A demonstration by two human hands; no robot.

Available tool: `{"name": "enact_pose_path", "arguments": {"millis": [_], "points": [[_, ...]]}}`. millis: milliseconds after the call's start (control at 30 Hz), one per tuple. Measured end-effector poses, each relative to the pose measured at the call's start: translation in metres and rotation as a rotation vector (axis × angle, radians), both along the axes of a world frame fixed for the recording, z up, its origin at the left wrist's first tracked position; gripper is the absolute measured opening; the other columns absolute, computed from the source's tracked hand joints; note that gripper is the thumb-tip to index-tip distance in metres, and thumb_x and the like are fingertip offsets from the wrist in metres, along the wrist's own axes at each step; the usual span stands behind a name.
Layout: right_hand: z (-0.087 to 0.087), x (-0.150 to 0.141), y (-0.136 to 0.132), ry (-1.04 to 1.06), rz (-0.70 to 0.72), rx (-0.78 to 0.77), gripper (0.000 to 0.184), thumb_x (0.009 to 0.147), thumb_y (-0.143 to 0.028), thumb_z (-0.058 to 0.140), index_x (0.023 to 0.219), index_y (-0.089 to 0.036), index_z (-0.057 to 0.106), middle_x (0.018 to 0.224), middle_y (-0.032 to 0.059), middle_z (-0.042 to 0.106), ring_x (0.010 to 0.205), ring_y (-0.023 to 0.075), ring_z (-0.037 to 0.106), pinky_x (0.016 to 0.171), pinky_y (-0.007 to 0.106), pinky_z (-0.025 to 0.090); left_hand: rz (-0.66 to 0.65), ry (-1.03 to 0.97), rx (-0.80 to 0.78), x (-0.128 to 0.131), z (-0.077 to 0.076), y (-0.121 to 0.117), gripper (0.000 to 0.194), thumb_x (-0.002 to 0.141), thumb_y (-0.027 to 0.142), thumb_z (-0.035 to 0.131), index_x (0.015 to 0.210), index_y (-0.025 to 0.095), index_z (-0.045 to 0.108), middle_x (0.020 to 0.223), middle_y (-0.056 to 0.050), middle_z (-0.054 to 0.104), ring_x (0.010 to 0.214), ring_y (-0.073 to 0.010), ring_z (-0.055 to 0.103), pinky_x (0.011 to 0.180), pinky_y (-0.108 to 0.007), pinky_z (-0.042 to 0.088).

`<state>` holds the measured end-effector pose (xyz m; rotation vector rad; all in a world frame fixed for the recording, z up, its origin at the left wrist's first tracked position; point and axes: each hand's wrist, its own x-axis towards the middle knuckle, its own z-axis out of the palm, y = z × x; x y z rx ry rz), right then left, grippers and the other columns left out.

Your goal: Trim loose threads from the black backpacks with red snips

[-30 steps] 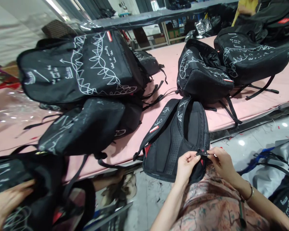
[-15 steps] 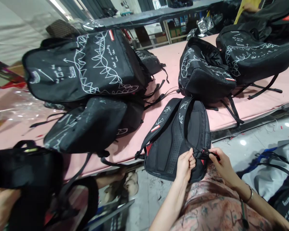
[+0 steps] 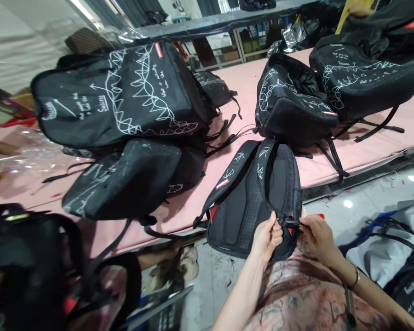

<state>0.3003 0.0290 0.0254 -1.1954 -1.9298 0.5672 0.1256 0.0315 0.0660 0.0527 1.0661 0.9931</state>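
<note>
A black backpack (image 3: 251, 202) with white line drawings on its straps lies back-up, hanging over the near edge of the pink table (image 3: 331, 161). My left hand (image 3: 269, 236) pinches a thin black strap (image 3: 291, 224) at the bag's lower right corner. My right hand (image 3: 318, 236) is closed on the other end of that strap, beside a small red tab. Both hands sit close together just off the table edge, above my patterned lap.
Several more black backpacks lie on the table: a large one (image 3: 120, 96) at the left, one (image 3: 131, 179) below it, two at the back right (image 3: 293, 105), (image 3: 365, 78). Another black bag (image 3: 31, 257) fills the lower left. Grey bags (image 3: 393, 248) lie on the floor at right.
My hands have drawn closer along the strap and shifted slightly down. The bag at lower left has moved down, and the other person's hand on it is out of sight.
</note>
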Motion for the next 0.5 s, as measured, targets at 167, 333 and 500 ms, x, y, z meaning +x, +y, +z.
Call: {"name": "enact_pose_path", "arguments": {"millis": [167,333,500], "points": [[-0.0060,0.0059,0.0018,-0.086,-0.026,0.116,0.018,0.084,-0.016,0.050,0.101,-0.020,0.055,0.092,0.0051,0.057,0.088,0.0145,0.051,0.077,0.029,0.044,-0.071,0.029,0.066,-0.0007,0.0036,-0.0015,0.048,0.056,0.032,0.079,0.065,0.012,0.036,0.053,0.008,0.026,0.044,0.0003,0.026,0.041,-0.015,0.012],[-0.0058,0.0061,0.0032,-0.164,0.006,0.157,0.017,0.083,-0.019,0.052,0.099,-0.021,0.058,0.094,0.0047,0.059,0.090,0.0149,0.052,0.079,0.029,0.043,-0.046,0.009,0.039,-0.0005,-0.0034,-0.0003,0.059,0.055,0.039,0.078,0.063,0.016,0.025,0.052,0.009,0.023,0.041,0.0012,0.020,0.040,-0.015,0.007],[0.0006,0.0041,0.0060,-0.227,0.032,0.198,0.020,0.084,-0.021,0.053,0.103,-0.021,0.057,0.095,0.0046,0.059,0.090,0.0146,0.052,0.079,0.029,0.042,-0.050,-0.006,0.012,-0.0004,-0.0054,0.0006,0.060,0.053,0.039,0.079,0.064,0.016,0.024,0.052,0.009,0.024,0.040,0.0013,0.021,0.040,-0.014,0.008]]}}
